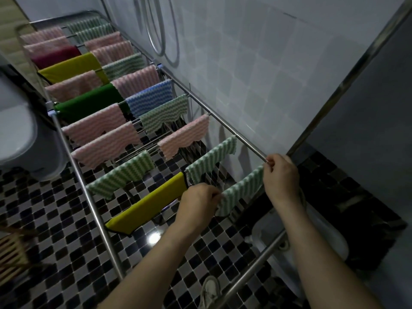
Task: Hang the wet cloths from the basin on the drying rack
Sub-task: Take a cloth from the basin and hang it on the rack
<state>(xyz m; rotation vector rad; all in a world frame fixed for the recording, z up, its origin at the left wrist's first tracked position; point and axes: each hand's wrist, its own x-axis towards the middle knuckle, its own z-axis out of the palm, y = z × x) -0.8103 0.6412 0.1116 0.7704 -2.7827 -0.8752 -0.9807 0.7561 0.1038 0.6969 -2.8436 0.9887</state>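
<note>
The green-and-white striped cloth [242, 189] lies draped over the nearest bar of the metal drying rack [245, 141], on its right-hand half, sagging slightly between the two hands. The left hand [198, 202] pinches the cloth's inner end between thumb and curled fingers, just beside the yellow cloth [147, 204] that hangs on the left half of the same bar. The right hand [281, 175] pinches the outer end with its fingertips right at the rack's wall-side rail, fingers bunched together. Behind these, the bars carry more cloths in rows: two further green striped ones, several pink striped ones, a blue striped cloth [150, 100], a plain dark green cloth [89, 105], another yellow one and a maroon one at the far end. The rack stands over a black, grey and white mosaic floor [55, 219], close along a pale tiled wall [256, 74]. At the left edge sits a blurred white rounded fixture [20, 139], possibly a toilet.
</note>
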